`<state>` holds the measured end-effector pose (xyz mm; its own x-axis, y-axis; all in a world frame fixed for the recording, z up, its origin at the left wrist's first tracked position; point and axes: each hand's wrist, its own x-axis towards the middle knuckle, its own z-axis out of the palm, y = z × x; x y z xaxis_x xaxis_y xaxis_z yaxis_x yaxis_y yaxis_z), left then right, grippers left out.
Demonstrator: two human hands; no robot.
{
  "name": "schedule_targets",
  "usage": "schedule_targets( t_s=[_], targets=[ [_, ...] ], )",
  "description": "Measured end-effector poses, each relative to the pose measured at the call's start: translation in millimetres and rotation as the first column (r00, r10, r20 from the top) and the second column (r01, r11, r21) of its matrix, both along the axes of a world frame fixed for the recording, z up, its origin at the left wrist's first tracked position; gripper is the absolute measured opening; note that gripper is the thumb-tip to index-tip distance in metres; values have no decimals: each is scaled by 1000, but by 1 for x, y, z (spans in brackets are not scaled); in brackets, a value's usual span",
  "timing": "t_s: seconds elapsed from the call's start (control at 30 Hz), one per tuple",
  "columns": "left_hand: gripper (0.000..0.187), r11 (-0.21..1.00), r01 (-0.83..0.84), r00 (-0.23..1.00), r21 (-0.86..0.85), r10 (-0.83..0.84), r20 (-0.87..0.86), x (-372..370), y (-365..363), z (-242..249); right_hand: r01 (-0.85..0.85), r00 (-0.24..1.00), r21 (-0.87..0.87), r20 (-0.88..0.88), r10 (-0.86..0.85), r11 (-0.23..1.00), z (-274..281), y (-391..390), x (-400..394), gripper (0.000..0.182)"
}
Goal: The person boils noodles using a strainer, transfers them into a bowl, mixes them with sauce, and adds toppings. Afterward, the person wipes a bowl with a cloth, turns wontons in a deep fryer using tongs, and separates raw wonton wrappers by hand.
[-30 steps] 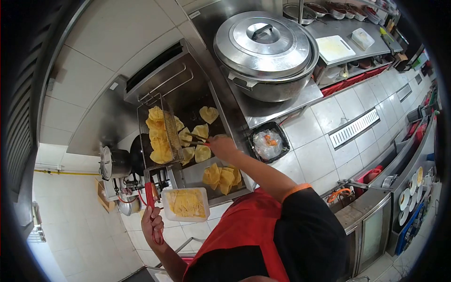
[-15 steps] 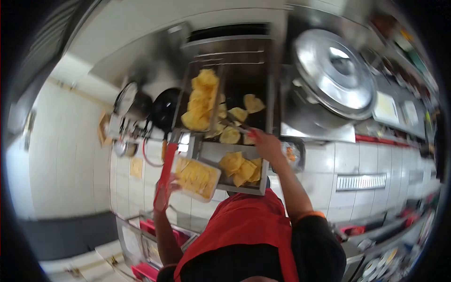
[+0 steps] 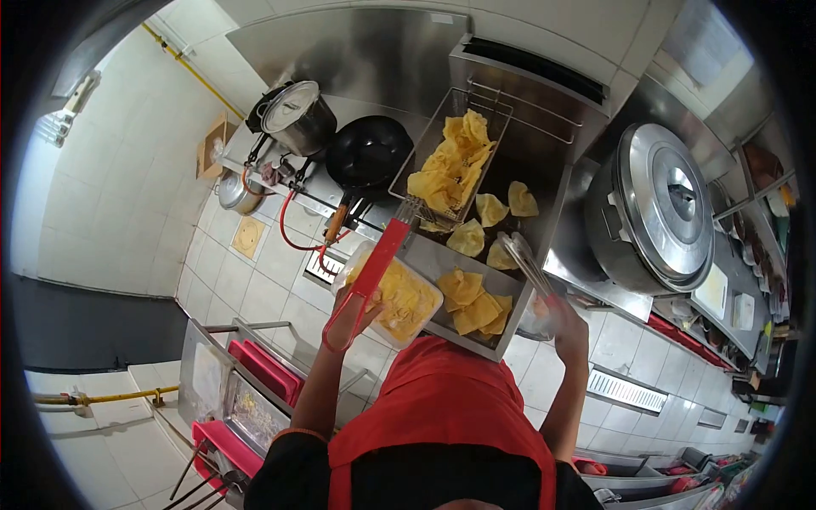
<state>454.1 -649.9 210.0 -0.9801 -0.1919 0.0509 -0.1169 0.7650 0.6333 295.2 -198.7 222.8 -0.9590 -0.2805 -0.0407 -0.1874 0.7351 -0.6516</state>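
My left hand (image 3: 348,316) is closed on the edge of a clear plastic tub (image 3: 429,304) of yellow food pieces, under the long red handle (image 3: 378,259) of a fryer basket. That wire basket (image 3: 503,140) holds a heap of golden fried sheets (image 3: 450,166). My right hand (image 3: 571,330), blurred, grips metal tongs (image 3: 529,263) with reddish grips, tips over the near edge of the oil. Several pale yellow pieces (image 3: 522,200) float in the fryer (image 3: 557,170). Flat yellow sheets (image 3: 476,302) lie on the metal tray (image 3: 429,253) at its front.
Left of the fryer are a black wok (image 3: 367,157) with a wooden handle and a lidded pot (image 3: 297,119). A red hose (image 3: 285,225) hangs below them. On the right stands a large lidded steel pot (image 3: 663,208). A cart with pink trays (image 3: 265,372) is at lower left.
My view has turned, shifting the fryer rightward. My right hand has drawn the tongs back from among the floating pieces to the near right. My left hand stays at the tub.
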Motion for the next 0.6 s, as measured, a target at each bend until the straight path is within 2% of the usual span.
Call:
schedule_targets(
  t_s=[0.1, 0.17, 0.27, 0.4, 0.5, 0.6],
  targets=[
    [35, 946, -138, 990, -295, 126, -62, 7, -22, -3, 155, 978, -58, 149, -145, 986, 40, -18, 11, 38],
    [34, 899, -157, 987, -408, 160, -26, 12, -31, -5, 154, 973, -58, 182, -142, 986, 50, -22, 15, 37],
    [36, 882, -80, 989, -464, 129, 73, 11, -33, -4, 165, 972, -61, 180, -152, 984, 50, -23, 22, 37],
    [39, 893, -49, 978, -448, 134, 159, 4, -26, 2, 172, 975, -63, 153, -160, 983, 47, -28, 27, 37],
    [47, 880, -58, 982, -472, 134, 130, 3, -31, -16, 177, 971, -70, 174, -163, 982, 49, -34, 30, 37],
    [42, 901, -55, 985, -430, 121, 126, 3, -34, -17, 147, 984, -47, 108, -141, 988, 44, -33, 33, 37]
  ],
)
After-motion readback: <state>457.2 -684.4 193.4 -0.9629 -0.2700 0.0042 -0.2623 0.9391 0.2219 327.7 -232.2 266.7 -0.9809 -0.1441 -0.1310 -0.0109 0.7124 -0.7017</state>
